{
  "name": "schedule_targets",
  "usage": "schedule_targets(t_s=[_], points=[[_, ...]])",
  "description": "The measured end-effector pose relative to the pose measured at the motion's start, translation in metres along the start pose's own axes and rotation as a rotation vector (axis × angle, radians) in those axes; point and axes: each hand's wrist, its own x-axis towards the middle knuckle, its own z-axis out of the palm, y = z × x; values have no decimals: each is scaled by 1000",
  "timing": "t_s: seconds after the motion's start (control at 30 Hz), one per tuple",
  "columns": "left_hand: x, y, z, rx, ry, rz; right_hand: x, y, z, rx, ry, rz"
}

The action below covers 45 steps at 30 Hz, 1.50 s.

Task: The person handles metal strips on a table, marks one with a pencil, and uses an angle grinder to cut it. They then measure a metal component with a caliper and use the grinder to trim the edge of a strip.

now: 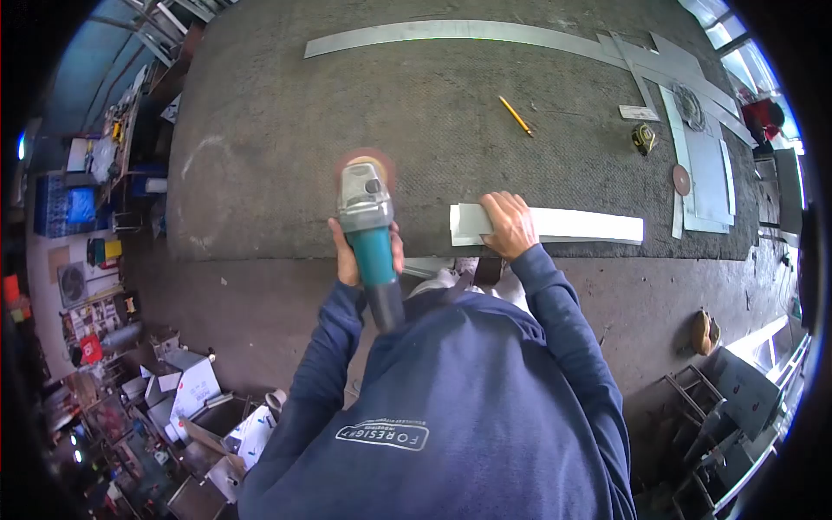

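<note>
My left hand (350, 252) is wrapped round the teal body of an angle grinder (373, 251), whose grey head and reddish disc point away from me over the table's near edge. The disc's outline looks blurred. To the right, my right hand (510, 224) presses on a pale metal strip (594, 226) lying along the near edge of the dark table (286, 173). The fingers are bent over the strip near its left end. A gap separates the grinder from the strip.
A yellow pencil (516, 116) and a tape measure (643, 139) lie farther back. A long metal strip (433, 30) spans the far side. Metal sheets (709, 178), a wire coil (689, 107) and a brown disc (681, 180) are at the right. Shoes (705, 333) stand on the floor.
</note>
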Motion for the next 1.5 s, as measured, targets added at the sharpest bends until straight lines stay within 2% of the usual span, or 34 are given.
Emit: schedule_targets(t_s=[0.03,0.13,0.17,0.27,0.4,0.57,0.7,0.8,0.83,0.9,0.97,1.03,1.07,1.13,1.17,1.23,1.37,1.5], points=[[-1,3,8,1,5,-2,1,-2,0,4,-2,1],[-7,5,32,-218,-81,-210,6,-3,-4,5,37,1],[-7,0,34,-218,-86,-198,10,0,-5,1,38,-12],[-16,-12,39,-342,-80,-358,8,4,-1,2,26,0],[-15,-28,35,-301,-175,-451,9,1,-7,29,30,17],[-2,-32,31,-130,-156,-442,13,-3,-17,60,25,-10],[14,-26,27,-96,-171,-338,5,-1,-17,68,-15,-67],[23,-13,16,164,40,-275,3,-1,-15,53,-49,-95],[24,-10,13,166,37,-269,0,1,-13,50,-47,-102],[39,4,7,426,296,-191,1,9,-10,1,-64,-110],[52,19,-7,601,410,-139,-1,18,-8,-31,-55,-134],[70,30,-40,958,469,-43,-5,23,-10,-41,-64,-194],[86,32,-77,1196,561,59,-6,23,-14,-40,-89,-214],[96,41,-70,1711,795,212,-11,20,-19,-64,-128,-240],[99,41,-66,1708,793,221,-15,22,-17,-76,-147,-242],[108,35,-68,2087,1051,266,-22,27,-10,-82,-153,-242],[115,27,-78,2250,1094,184,-37,16,-5,-27,-231,-192],[114,22,-74,2268,1116,145,-57,17,5,-97,-362,-262]])
